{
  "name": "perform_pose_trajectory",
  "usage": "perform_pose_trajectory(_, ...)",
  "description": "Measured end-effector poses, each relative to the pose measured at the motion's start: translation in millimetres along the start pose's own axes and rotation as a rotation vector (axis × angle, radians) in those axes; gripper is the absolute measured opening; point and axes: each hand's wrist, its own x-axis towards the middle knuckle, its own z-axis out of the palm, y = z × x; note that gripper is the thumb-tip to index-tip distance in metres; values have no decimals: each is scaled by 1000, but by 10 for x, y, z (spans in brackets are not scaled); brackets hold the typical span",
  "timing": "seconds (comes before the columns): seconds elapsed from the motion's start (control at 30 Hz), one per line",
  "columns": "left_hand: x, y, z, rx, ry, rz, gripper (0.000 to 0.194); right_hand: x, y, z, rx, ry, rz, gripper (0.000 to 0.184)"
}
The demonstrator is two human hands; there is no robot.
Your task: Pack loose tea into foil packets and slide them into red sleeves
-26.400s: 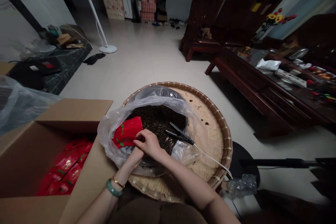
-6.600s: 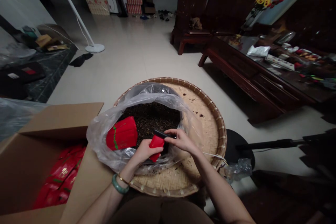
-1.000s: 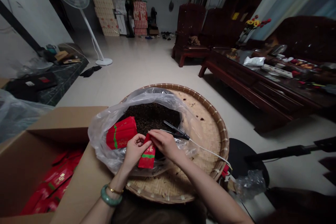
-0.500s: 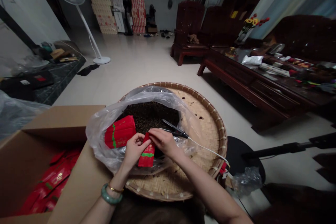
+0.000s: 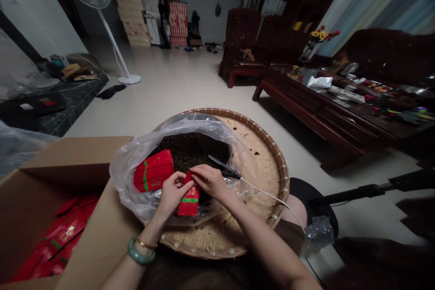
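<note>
Both hands pinch the top edge of one red packet (image 5: 189,204) with a green band, held upright over the plastic bag's near side. My left hand (image 5: 174,192) grips its upper left, and my right hand (image 5: 211,182) has its fingers closed at the upper right corner. Beside my left hand a stack of flat red packets (image 5: 158,170) lies in the open clear plastic bag (image 5: 122,181). Dark loose tea leaves (image 5: 193,147) fill the bag behind the hands. A black corded clamp-like sealer (image 5: 226,168) rests just beyond my right hand, its white cord trailing right.
The bag sits on a round woven bamboo tray (image 5: 268,163) with scattered leaf bits. At the left stands an open cardboard box (image 5: 81,152) with red packets inside. A dark wooden table (image 5: 306,104) is at the right, and a white standing fan (image 5: 117,45) stands farther back.
The view has shifted slightly, and a knee now shows at the tray's right edge. Both hands keep nearly the same pinch on the red packet.
</note>
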Motion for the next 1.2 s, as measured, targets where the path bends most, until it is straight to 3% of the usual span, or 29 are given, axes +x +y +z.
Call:
perform_pose_trajectory(0.5, -29, -52, 25, -74, 56, -5, 25, -33, -33, -16, -30, 69, -41, 22)
perform_pose_trajectory(1.2, -82, -56, 67, -21, 58, 16, 21, -34, -117, -54, -8, 17, 17, 21)
